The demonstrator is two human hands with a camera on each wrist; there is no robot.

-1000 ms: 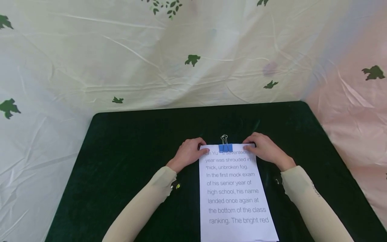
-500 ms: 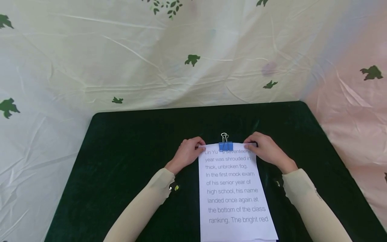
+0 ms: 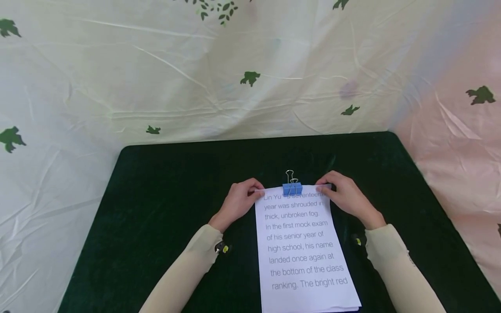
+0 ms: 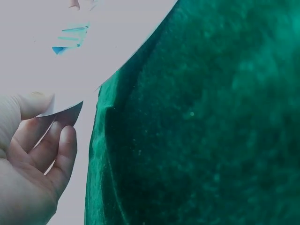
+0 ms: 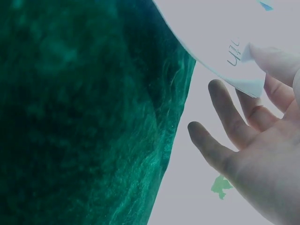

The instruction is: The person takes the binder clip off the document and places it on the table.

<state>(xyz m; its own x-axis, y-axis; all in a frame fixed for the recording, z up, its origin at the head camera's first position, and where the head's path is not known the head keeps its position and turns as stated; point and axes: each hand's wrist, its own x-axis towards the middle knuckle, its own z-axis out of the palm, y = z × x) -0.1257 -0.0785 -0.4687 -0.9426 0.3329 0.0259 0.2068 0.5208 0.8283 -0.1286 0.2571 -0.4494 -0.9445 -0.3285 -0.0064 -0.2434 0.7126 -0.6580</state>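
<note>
A stack of printed paper (image 3: 299,248) lies lengthwise toward me, its far edge clamped at the middle by a blue binder clip (image 3: 292,189). One wire handle of the clip stands up; the other leans lower over the clip. My left hand (image 3: 237,201) pinches the far left corner between thumb and fingers, as the left wrist view also shows on the hand (image 4: 40,150). At the far right corner my right hand (image 3: 348,195) pinches the paper likewise; in the right wrist view two fingers (image 5: 229,110) of it spread free below the sheet.
A dark green cloth-covered table (image 3: 176,187) carries the paper. Behind it hangs a pale curtain (image 3: 176,78) with green leaf-like prints, turning pinkish on the right. Small dark devices (image 3: 222,248) sit at both wrists.
The paper's far edge and clip have shifted up slightly, and the paper's left edge slightly left. One clip handle has tipped lower, apart from the other. Both hands keep hold of the corners.
</note>
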